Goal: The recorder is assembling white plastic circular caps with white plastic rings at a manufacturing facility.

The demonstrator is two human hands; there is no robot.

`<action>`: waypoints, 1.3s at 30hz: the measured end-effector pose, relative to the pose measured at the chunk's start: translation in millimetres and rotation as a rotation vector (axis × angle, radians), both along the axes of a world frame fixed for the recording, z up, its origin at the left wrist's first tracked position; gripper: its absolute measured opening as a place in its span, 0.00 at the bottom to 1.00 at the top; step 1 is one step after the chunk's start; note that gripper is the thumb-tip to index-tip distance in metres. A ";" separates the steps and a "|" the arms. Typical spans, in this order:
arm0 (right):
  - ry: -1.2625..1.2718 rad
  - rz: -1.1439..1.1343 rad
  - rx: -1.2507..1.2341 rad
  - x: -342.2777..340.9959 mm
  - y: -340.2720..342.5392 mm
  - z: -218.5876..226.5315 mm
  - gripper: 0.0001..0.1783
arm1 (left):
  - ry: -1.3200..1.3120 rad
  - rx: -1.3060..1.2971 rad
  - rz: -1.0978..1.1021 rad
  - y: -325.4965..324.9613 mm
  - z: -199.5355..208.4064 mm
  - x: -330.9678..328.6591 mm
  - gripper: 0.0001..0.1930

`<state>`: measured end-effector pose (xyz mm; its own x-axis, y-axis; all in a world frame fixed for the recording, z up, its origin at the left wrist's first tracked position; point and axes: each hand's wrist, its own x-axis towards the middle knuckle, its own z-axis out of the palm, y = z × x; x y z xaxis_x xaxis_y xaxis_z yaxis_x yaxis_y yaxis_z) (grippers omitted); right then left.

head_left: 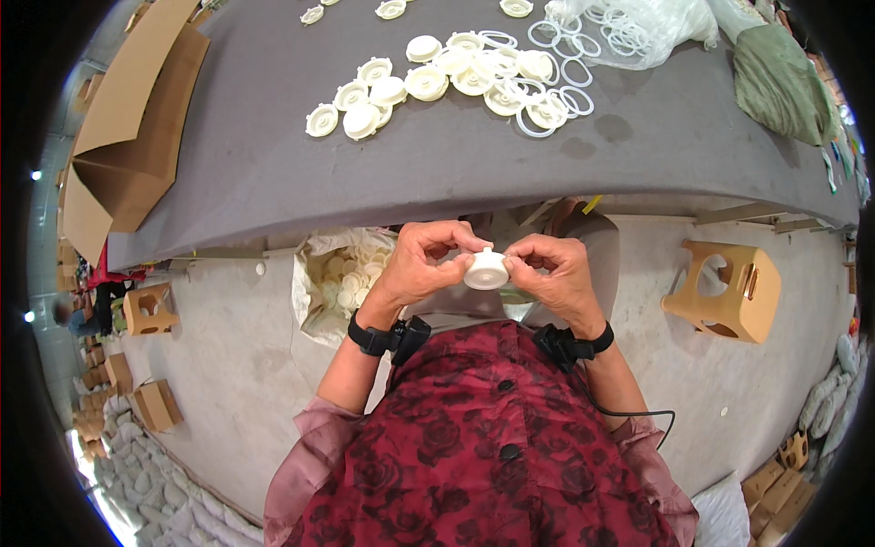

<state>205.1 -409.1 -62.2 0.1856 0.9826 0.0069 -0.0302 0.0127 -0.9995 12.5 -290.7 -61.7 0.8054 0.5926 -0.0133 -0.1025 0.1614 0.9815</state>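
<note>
Between both hands, in front of my body and below the table's edge, is a round white plastic cap. My left hand pinches it on one side with thumb and forefinger. On the other side the thumb and fingers of my right hand grip its rim. Farther off on the table lies a loose heap of similar off-white caps. Several translucent rings lie among and beside them, and more spill from a clear plastic bag.
The table has a grey cover. A cardboard box stands at its left, a green cloth bundle at its right. Below, an open sack of white discs sits left of my arm. Tan stools stand on the floor on either side.
</note>
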 end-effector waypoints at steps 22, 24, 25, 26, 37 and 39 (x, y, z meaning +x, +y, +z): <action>-0.619 -0.241 0.192 21.3 55.2 6.3 0.11 | 0.925 0.938 -0.217 19.0 25.5 -127.1 0.13; -0.758 -0.329 0.248 32.6 81.8 9.4 0.09 | 0.874 0.986 -0.124 22.0 23.4 -127.6 0.14; -0.923 -0.370 0.264 38.9 95.6 11.6 0.08 | 0.829 0.800 -0.020 22.4 24.7 -117.2 0.15; -1.086 -0.411 0.279 42.3 104.3 11.4 0.07 | 0.778 0.613 0.080 21.9 26.2 -105.9 0.15; -0.741 -0.614 0.303 49.4 99.4 15.2 0.02 | 0.762 1.189 0.706 119.9 17.6 -18.5 0.19; -0.537 -0.515 0.139 46.2 91.6 8.3 0.04 | 0.815 1.202 0.719 132.7 18.6 -13.0 0.22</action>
<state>251.3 -317.5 -53.9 0.5570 0.7560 0.3439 0.5046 0.0208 -0.8631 -0.5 -158.0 -43.1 0.3831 0.8073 0.4489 0.7699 -0.5476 0.3277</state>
